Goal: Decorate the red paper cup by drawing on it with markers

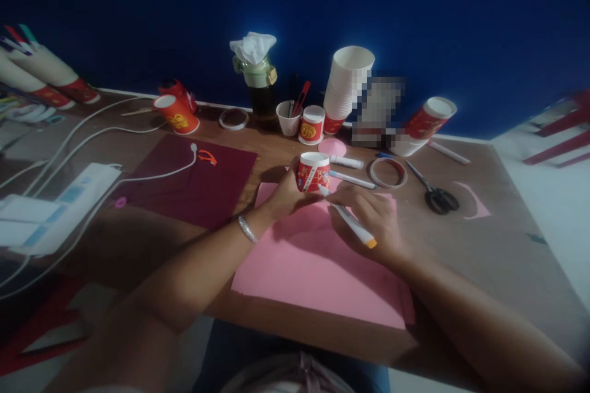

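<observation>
My left hand is closed around the left side of a small red-and-white paper cup, turned upside down or held with its white end up; I cannot tell which. In my right hand is a white marker with an orange end, its tip close to the cup's front. Whether the tip touches the cup is too small to tell. Under both hands lies pink paper. Just beyond the cup are a pink paper disc, a white marker and a light blue-and-white pen.
Scissors and a tape roll lie to the right. Stacked paper cups and a jar stand along the blue wall. At left are dark red paper, a power strip and white cables.
</observation>
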The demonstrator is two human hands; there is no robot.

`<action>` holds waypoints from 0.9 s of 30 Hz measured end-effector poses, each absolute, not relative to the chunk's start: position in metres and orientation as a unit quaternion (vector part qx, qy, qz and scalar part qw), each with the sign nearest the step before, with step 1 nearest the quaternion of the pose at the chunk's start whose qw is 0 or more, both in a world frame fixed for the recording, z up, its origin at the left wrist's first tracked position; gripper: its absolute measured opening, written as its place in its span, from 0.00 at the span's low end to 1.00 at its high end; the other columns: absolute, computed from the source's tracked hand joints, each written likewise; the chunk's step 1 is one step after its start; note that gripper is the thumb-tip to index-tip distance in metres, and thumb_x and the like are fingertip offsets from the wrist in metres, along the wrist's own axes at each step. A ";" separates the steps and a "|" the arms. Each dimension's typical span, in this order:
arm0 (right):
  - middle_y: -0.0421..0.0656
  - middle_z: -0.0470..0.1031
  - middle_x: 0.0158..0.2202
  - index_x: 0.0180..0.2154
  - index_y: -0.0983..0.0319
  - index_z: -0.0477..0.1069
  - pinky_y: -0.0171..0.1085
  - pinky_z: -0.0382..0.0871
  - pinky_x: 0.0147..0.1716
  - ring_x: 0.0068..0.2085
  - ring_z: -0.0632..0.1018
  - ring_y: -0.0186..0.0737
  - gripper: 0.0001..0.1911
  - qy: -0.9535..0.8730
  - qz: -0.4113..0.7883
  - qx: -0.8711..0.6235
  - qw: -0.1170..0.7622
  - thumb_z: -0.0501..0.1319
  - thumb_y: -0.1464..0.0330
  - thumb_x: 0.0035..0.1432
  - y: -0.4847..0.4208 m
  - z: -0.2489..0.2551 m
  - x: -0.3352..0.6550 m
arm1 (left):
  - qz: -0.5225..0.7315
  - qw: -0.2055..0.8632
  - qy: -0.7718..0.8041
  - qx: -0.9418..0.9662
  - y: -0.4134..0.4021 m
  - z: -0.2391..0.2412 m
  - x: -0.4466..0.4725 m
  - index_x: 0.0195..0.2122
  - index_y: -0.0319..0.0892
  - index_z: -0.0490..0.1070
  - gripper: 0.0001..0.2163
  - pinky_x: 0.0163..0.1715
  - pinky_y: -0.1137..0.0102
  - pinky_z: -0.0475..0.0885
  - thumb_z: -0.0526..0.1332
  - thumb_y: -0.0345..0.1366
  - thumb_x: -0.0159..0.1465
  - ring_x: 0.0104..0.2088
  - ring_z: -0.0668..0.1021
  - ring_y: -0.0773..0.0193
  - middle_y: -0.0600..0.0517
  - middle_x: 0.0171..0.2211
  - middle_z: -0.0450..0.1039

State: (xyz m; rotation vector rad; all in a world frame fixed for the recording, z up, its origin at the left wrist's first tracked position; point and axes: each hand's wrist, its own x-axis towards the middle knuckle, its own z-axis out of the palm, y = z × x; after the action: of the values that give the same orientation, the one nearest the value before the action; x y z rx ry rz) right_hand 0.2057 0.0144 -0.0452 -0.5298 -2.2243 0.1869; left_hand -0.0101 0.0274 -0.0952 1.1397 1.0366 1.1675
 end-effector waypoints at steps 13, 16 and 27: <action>0.55 0.78 0.65 0.68 0.56 0.65 0.52 0.85 0.56 0.59 0.85 0.52 0.27 -0.803 0.208 -0.297 0.472 0.68 0.60 0.74 0.045 -0.086 0.209 | 0.496 0.661 0.368 0.427 0.025 -0.093 -0.015 0.48 0.41 0.75 0.28 0.45 0.62 0.80 0.83 0.45 0.53 0.42 0.84 0.57 0.46 0.44 0.84; 0.59 0.70 0.73 0.74 0.55 0.56 0.61 0.77 0.68 0.72 0.75 0.60 0.46 -0.831 0.236 -0.238 0.443 0.74 0.51 0.66 0.055 -0.091 0.211 | 0.465 0.688 0.346 0.436 0.025 -0.092 -0.020 0.48 0.41 0.78 0.24 0.40 0.63 0.80 0.81 0.46 0.55 0.39 0.85 0.56 0.45 0.43 0.85; 0.58 0.72 0.71 0.74 0.54 0.56 0.62 0.77 0.66 0.70 0.76 0.62 0.47 -0.861 0.218 -0.222 0.403 0.77 0.57 0.63 0.054 -0.090 0.212 | 0.414 0.737 0.292 0.447 0.025 -0.088 -0.020 0.61 0.44 0.76 0.34 0.52 0.52 0.82 0.79 0.46 0.53 0.51 0.86 0.42 0.41 0.49 0.85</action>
State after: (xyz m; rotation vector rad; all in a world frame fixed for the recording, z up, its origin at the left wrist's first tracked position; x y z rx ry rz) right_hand 0.2118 0.0538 -0.0902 -0.5616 -2.1744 0.5506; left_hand -0.0202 0.0252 -0.0885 0.9828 0.6422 0.9103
